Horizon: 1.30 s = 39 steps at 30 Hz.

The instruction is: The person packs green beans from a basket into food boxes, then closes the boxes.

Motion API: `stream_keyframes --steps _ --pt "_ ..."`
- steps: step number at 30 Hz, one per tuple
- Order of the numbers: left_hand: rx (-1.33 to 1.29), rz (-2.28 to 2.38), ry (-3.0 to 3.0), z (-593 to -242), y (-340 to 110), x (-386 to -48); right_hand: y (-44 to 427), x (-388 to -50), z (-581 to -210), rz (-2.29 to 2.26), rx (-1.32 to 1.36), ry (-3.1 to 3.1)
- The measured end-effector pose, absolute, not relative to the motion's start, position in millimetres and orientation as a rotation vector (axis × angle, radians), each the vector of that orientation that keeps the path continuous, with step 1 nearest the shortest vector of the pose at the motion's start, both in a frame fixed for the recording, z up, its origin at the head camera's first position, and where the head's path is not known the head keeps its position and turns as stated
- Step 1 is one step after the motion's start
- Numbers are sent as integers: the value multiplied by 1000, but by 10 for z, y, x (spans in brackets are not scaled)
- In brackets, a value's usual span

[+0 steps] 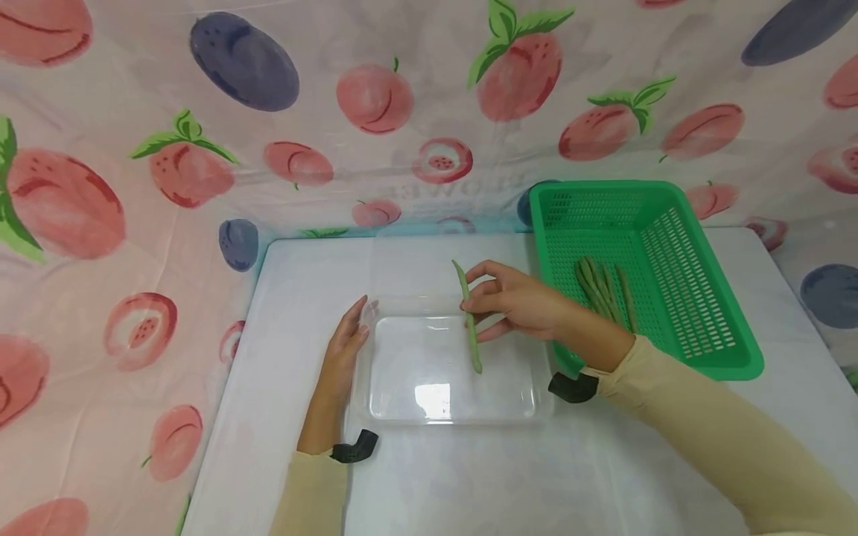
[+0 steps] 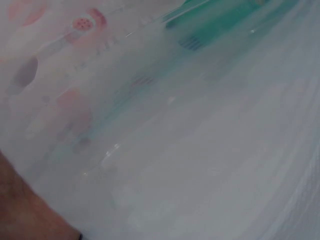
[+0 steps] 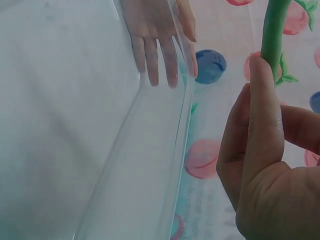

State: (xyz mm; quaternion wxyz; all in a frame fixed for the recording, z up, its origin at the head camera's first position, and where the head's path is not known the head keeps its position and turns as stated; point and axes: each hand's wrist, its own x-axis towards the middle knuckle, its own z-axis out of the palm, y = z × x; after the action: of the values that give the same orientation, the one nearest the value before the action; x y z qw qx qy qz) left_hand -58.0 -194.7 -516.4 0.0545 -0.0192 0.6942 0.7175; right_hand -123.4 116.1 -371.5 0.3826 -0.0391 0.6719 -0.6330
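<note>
A single green bean [image 1: 473, 335] is pinched between the thumb and fingers of my right hand [image 1: 512, 301], held above a clear plastic box [image 1: 452, 409]. In the right wrist view the bean [image 3: 275, 35] rises from the fingertips. My left hand [image 1: 346, 342] rests against the box's left wall. Through that wall the right wrist view shows the left fingers [image 3: 150, 60] straight and slightly spread. Only a patch of skin [image 2: 30, 210] at the corner appears in the left wrist view, where the box's clear wall blurs most of the picture.
Right of the box stands a green slotted plastic basket [image 1: 727, 298], with several green beans [image 1: 599, 286] lying inside. Both stand on a white-covered table [image 1: 288, 298]. Behind and to the left hangs a fruit-printed cloth [image 1: 234, 186].
</note>
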Motion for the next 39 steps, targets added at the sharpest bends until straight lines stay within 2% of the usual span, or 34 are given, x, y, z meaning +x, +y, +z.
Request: stream_keyframes --steps 39 --pt "-91 2158 2109 -5154 -1926 -571 457 -1105 -3890 -1586 -101 1631"
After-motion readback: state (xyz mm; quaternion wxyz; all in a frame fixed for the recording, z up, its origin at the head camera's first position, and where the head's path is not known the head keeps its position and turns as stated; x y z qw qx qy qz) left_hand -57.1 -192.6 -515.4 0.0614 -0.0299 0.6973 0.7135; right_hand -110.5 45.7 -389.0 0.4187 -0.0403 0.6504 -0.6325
